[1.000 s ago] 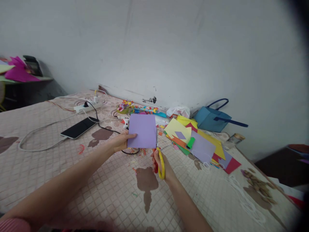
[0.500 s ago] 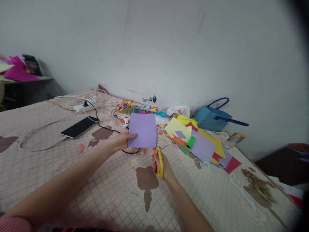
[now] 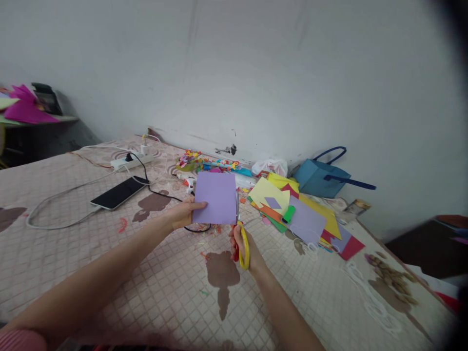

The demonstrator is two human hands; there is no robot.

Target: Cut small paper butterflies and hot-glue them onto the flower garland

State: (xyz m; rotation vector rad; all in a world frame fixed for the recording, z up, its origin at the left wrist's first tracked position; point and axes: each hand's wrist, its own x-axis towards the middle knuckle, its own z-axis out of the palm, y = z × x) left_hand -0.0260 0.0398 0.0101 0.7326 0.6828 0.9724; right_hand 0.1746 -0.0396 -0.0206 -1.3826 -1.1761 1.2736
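A sheet of purple paper (image 3: pixel 215 197) is held up over the table by my left hand (image 3: pixel 185 213), thumb on its front and fingers behind. My right hand (image 3: pixel 243 243) grips a pair of scissors (image 3: pixel 243 246) by the yellow and red handles. Their blades point away from me, along the right edge of the paper. Whether that edge lies between the blades I cannot tell. Behind the paper, a glue gun (image 3: pixel 189 183) is partly hidden.
To the right lie coloured papers (image 3: pixel 307 219), a green object (image 3: pixel 288 214) and white string (image 3: pixel 369 292). A blue bag (image 3: pixel 321 176) stands by the wall. On the left are a phone (image 3: pixel 120 192), cables and a power strip (image 3: pixel 132 162). Paper scraps dot the patterned tablecloth (image 3: pixel 175 292).
The scissors have turned slightly in my right hand, and the blades show a little more beside the paper's right edge. My left hand and the paper have hardly moved.
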